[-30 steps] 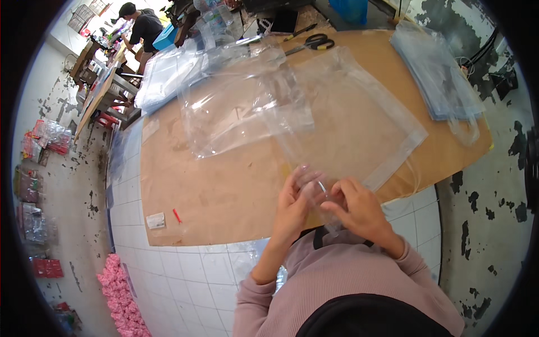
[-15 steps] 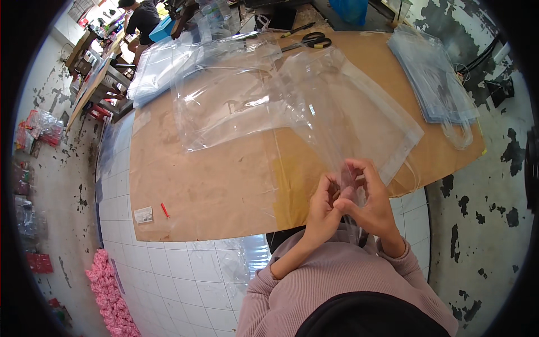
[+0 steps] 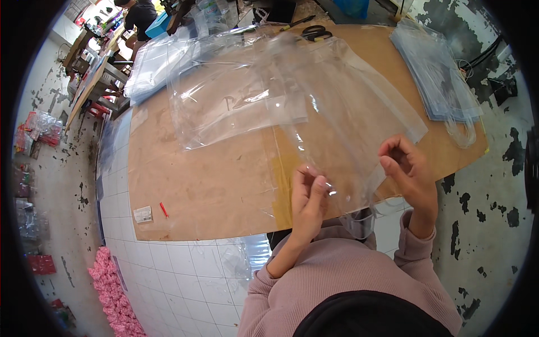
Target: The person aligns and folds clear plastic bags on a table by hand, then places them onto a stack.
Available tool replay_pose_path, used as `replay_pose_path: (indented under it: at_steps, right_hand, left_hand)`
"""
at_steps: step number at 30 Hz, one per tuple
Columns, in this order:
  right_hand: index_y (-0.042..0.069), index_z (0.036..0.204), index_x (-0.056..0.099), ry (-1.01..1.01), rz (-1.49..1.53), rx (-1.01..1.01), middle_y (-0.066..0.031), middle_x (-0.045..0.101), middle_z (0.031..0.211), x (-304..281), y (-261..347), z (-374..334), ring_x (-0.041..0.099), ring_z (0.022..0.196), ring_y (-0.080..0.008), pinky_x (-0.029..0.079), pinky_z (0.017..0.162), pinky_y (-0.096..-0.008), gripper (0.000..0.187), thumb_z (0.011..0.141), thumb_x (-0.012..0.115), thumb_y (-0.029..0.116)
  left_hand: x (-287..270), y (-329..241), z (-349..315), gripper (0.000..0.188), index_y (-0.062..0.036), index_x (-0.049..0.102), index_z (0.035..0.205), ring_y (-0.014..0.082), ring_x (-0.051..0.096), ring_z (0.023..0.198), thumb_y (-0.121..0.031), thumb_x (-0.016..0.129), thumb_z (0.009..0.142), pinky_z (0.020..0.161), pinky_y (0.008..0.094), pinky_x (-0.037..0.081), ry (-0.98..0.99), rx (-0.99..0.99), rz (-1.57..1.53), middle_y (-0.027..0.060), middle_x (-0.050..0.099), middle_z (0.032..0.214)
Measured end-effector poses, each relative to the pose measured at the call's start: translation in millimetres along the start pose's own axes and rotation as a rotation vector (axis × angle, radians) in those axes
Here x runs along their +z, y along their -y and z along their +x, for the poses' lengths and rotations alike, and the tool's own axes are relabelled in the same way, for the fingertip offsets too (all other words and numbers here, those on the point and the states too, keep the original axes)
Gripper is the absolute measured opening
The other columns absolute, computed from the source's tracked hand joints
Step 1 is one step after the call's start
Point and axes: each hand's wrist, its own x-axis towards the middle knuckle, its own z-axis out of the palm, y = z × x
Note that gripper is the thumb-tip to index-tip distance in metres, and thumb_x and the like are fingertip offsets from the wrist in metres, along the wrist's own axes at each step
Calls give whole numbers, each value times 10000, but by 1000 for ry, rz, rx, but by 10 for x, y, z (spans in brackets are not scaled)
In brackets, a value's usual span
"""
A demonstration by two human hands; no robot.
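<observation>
A clear plastic sheet, perhaps a bag, (image 3: 365, 92) lies over the brown-covered table (image 3: 196, 191), its near end hanging past the front edge towards my lap. My left hand (image 3: 309, 205) pinches a folded, shiny strip of this plastic between thumb and fingers. To its right, my right hand (image 3: 412, 177) is raised beside the sheet's edge. Its fingers curl loosely with a gap to the thumb, and I see nothing held. Left of the strip, a second clear plastic piece (image 3: 219, 112) rests flat, partly overlapped by the first.
Clear sheets are stacked at the far left (image 3: 149, 70). Clear plastic bags with looped handles (image 3: 432, 78) lie at the right. Black-handled scissors (image 3: 317, 33) sit at the back. A small red stick (image 3: 163, 210) lies beside a white label (image 3: 143, 214). Another person (image 3: 140, 19) sits in the background.
My hands, together on the plastic before, are now apart. The right hand has let go and moved right; the left has shifted slightly left, still pinching the strip.
</observation>
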Motion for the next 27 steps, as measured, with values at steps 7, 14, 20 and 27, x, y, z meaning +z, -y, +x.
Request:
replay_pose_path:
  at_steps: [7,14,20,27]
  right_hand:
    - [48,1112,503,108,-418,-362,-88,516,1014,202,-199,-316,530,850,-208,427,733,-290,612,627,792,285]
    - [6,1119,550,-295,-831,-695,-168,573,1098,342,-369,-259,593,909,-299,473,756,-339,484,644,643,13]
    - [-19,1041,619,-363,-840,-698,-173,626,1010,364,-251,-169,629,864,-306,498,715,-347,424,628,541,-73]
    - [34,1047,627,-139,-755,-771,-117,619,1065,563,-489,-180,582,1022,-267,416,914,-409,323,742,526,11]
  left_hand:
    - [52,-38,92,204,-118,290,1081,37,401,610,-175,429,944,508,163,347,-340,44,47,-13,426,738]
    - [78,69,39,343,-124,205,1158,29,382,531,-146,460,930,450,151,285,-246,251,368,-16,442,670]
    - [-53,-213,-31,489,-53,291,1305,227,510,946,-167,516,886,808,309,400,-215,515,1685,198,530,1031]
    - [-261,-48,-153,603,-7,236,1375,374,218,1311,-384,371,924,1039,410,228,199,152,1241,281,113,1423]
